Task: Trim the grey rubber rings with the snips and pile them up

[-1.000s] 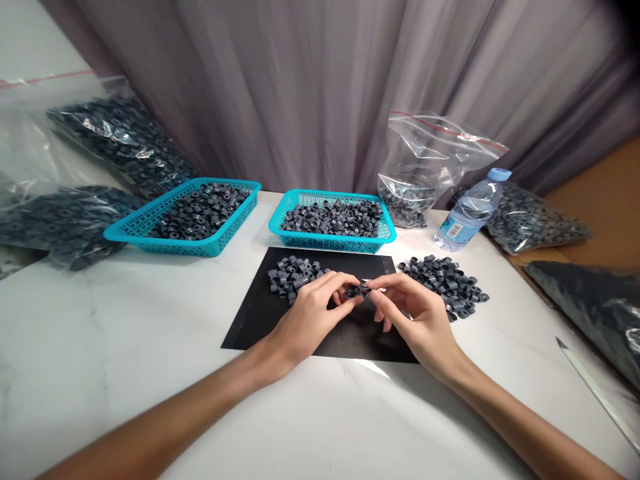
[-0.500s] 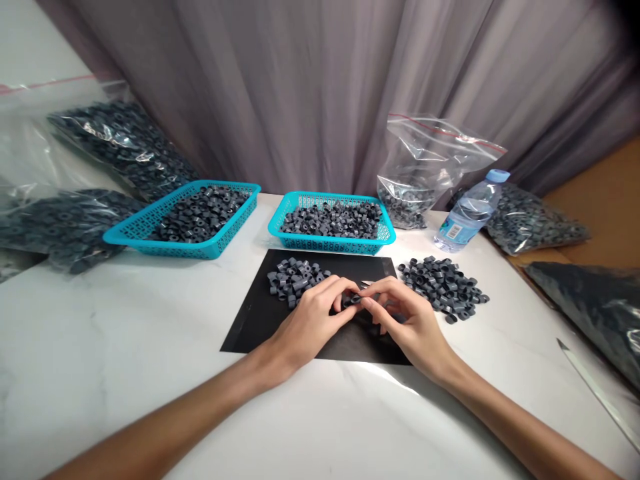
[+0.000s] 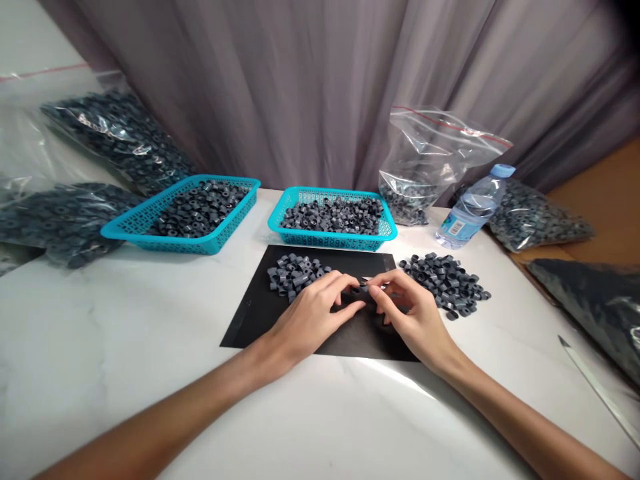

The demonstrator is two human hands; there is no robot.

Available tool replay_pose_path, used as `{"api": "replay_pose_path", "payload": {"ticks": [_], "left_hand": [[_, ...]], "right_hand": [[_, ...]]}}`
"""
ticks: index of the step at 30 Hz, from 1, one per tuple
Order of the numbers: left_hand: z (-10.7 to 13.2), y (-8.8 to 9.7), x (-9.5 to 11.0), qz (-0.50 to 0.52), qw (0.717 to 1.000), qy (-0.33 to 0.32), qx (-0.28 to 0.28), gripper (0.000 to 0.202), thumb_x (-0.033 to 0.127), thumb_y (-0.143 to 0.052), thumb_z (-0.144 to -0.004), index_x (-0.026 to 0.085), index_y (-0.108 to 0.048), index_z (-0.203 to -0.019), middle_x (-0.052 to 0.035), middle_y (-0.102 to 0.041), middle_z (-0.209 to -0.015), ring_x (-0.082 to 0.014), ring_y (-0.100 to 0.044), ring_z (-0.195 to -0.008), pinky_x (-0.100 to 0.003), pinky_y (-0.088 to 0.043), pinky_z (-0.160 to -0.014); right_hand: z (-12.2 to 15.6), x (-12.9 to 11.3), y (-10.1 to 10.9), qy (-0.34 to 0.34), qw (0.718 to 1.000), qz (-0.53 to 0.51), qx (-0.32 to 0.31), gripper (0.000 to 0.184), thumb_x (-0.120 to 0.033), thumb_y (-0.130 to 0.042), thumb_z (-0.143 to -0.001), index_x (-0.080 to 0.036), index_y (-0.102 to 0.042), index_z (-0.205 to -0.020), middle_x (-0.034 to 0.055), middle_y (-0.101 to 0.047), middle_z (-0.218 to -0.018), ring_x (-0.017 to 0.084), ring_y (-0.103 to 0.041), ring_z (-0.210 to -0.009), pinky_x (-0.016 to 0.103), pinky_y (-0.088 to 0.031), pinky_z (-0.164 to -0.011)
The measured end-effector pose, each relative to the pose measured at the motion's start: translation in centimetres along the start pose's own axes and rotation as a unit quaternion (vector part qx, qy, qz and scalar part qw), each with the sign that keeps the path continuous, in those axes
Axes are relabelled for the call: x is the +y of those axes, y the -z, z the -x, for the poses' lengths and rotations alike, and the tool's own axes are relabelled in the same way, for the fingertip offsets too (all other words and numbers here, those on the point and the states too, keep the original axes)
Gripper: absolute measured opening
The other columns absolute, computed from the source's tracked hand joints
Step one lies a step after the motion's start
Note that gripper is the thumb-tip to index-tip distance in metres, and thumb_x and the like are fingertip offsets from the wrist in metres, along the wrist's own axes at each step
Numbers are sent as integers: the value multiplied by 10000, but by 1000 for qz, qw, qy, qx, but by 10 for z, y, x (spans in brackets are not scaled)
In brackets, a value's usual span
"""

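Observation:
My left hand is curled over a black mat, its fingers closed round a small dark grey tubular piece. Close by on the right, my right hand has thumb and index finger pinched beside that piece. A thin pointed metal tip juts from the right fingertips; the rest of this tool is mostly hidden under the hand. Behind my left hand lies a pile of grey pieces on the mat. Another heap of hollow grey pieces lies past my right hand on the white table.
Two blue baskets of grey pieces stand behind. Clear zip bags of pieces, a water bottle and a dark filled bag surround the table. A pointed whitish strip lies right.
My left thumb and fingers have parted slightly, and the right fingertips have shifted a little up and right. The view has tilted slightly; the piles look the same.

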State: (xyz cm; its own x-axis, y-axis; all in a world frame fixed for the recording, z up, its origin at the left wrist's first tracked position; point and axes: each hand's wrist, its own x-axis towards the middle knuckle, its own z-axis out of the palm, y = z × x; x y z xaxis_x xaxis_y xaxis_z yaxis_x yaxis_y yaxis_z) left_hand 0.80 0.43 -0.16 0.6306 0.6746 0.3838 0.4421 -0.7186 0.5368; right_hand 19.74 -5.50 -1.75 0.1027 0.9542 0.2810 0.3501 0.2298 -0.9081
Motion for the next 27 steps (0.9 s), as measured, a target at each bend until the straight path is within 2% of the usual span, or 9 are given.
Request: {"api": "replay_pose_path", "payload": {"ticks": [7, 11, 16, 20, 23, 27], "left_hand": [[1, -1, 1, 26, 999, -18, 23, 114, 293, -619, -958, 220, -652, -1040, 8, -636, -900, -132, -598, -757, -271, -524, -750], [2, -1, -2, 56, 998, -24, 20, 145, 299, -606, -975, 228, -651, -1093, -3, -663, -975, -134, -632, -800, -265, -546, -773], [0, 0, -5, 67, 997, -25, 18, 182, 274, -542, -1013, 238, -670, -1138, -15, -699, -1075, -153, -681, -957, -272, -546, -904], [-4, 3, -8, 52, 997, -4, 54, 168, 252, -616, -971, 227, -682, -1124, -13, -711, -1043, -147, -689, -889, -268, -563, -855], [-7, 6, -9, 38, 995, 6, 87, 156, 206, -652, -938, 217, -693, -1088, -12, -719, -991, -136, -688, -804, -265, -574, -806], [-11, 9, -9, 25, 994, 14, 108, 129, 197, -661, -918, 207, -707, -1038, -10, -731, -969, -128, -692, -739, -256, -582, -758]], "right_hand": [[3, -3, -2, 11, 1000, 0, -19, 247, -451, -618, -950, -214, -667, -998, 46, -649, -851, 160, -601, -663, 265, -524, -531], [1, -1, -2, 13, 1000, 0, -20, 249, -450, -620, -950, -217, -676, -1017, 47, -659, -849, 165, -608, -660, 272, -518, -536], [-1, 1, -1, 22, 1000, 0, -18, 237, -436, -614, -959, -220, -674, -1037, 34, -656, -838, 164, -614, -658, 282, -515, -575], [-2, 1, -2, 21, 1000, 16, -10, 251, -440, -612, -962, -223, -642, -1085, 20, -645, -843, 154, -602, -638, 281, -496, -573], [0, 3, -4, 56, 994, 80, -48, 287, -446, -653, -937, -228, -624, -1122, 37, -644, -927, 162, -598, -691, 297, -506, -618], [3, 6, -6, 142, 962, 208, -105, 381, -406, -638, -956, -234, -588, -1292, 104, -607, -1136, 217, -629, -885, 364, -553, -778]]}}
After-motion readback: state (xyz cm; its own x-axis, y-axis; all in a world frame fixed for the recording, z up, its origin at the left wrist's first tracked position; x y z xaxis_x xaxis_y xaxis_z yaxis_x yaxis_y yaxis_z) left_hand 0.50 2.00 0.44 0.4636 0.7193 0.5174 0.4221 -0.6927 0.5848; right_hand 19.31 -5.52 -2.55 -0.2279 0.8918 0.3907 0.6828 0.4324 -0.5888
